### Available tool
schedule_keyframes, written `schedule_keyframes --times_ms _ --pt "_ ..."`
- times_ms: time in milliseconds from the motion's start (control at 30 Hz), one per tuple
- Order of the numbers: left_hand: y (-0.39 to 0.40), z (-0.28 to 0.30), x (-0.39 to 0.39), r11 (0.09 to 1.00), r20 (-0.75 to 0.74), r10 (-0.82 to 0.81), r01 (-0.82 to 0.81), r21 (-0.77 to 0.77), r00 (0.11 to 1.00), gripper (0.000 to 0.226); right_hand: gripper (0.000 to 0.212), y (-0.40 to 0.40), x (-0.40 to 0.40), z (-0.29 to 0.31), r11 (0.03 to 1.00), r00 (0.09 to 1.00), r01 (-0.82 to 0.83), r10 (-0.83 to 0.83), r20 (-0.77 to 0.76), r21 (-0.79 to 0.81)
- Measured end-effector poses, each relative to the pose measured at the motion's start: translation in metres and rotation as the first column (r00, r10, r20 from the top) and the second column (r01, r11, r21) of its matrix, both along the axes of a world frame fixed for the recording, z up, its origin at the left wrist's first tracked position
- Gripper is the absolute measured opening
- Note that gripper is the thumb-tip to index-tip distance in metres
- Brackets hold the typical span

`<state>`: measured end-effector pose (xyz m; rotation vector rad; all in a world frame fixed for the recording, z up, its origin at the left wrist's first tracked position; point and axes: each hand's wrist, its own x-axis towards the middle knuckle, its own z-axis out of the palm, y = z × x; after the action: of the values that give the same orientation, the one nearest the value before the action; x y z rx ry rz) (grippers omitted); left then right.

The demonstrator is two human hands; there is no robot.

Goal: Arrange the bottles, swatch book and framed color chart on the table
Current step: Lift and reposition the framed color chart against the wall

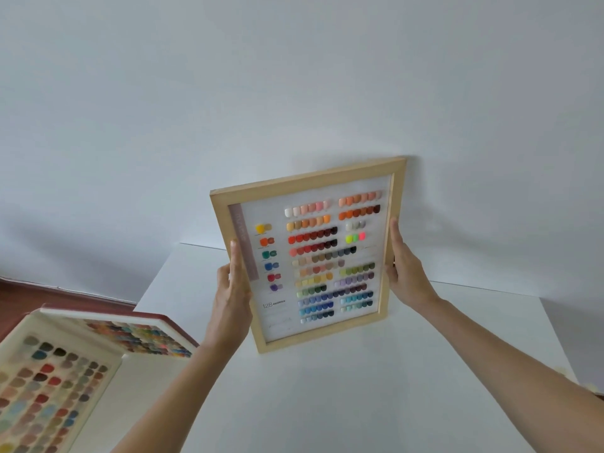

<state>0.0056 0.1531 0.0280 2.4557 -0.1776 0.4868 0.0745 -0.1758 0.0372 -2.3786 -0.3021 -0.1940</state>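
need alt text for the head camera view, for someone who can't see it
Two bare hands, left hand and right hand, hold a tilted wooden framed color chart by its side edges above a white table, near a white wall. An open swatch book lies at the lower left.

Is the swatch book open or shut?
Open. The swatch book lies spread at the table's left edge, with rows of colour chips showing on two facing pages.

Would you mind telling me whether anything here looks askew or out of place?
The framed color chart is tilted, held by the left hand and right hand over the table. The swatch book lies open at the table's left.
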Motion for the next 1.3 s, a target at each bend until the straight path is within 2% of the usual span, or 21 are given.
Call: schedule_keyframes --times_ms 367,833,1067,1300 --pt "-0.024 0.014 0.076 0.992 0.012 -0.116 0.117 -0.045 0.993 0.098 0.098 -0.028 -0.008 -0.009 0.979 0.979 0.181 -0.188 0.073 0.089" --pt "-0.027 0.026 0.121 0.969 -0.079 -0.211 0.219 0.112 0.974 0.102 0.098 -0.034 0.006 -0.016 0.954 0.958 0.274 -0.283 0.057 0.125" --pt "-0.03 0.029 0.12 0.972 -0.091 -0.186 0.197 0.127 0.978 0.103 0.097 -0.033 0.001 -0.014 0.96 0.962 0.26 -0.267 0.059 0.104" --pt "-0.035 0.041 0.104 0.989 -0.168 -0.123 0.136 0.064 0.978 0.107 0.102 -0.034 -0.013 -0.003 0.958 0.957 0.284 -0.285 0.047 0.034"
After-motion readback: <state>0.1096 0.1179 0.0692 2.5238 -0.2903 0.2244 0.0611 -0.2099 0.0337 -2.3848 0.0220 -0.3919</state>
